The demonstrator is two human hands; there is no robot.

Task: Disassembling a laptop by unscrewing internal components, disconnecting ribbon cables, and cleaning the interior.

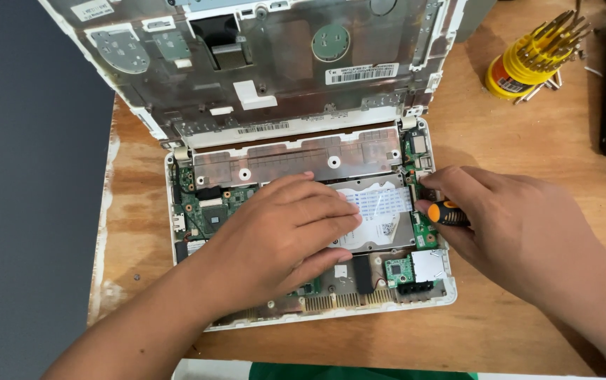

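Laptop (303,232) lies opened on wooden table (528,141), cover off, boards exposed, drive still seated. Left hand (282,236) presses flat, fingers spread, on drive (380,225); right hand (521,232) pinches screwdriver (447,213), tip probably at edge screw.

repair workbench: wooden table (528,141), opened laptop (303,281), screwdriver bit set (535,56)

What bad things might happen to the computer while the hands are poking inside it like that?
The screwdriver in the right hand is at the edge of the green board; a slip might scratch it. The left hand rests on the flat white cable and drive, so pressing hard may crease the cable. Loose screws by the bit holder could roll off the table.
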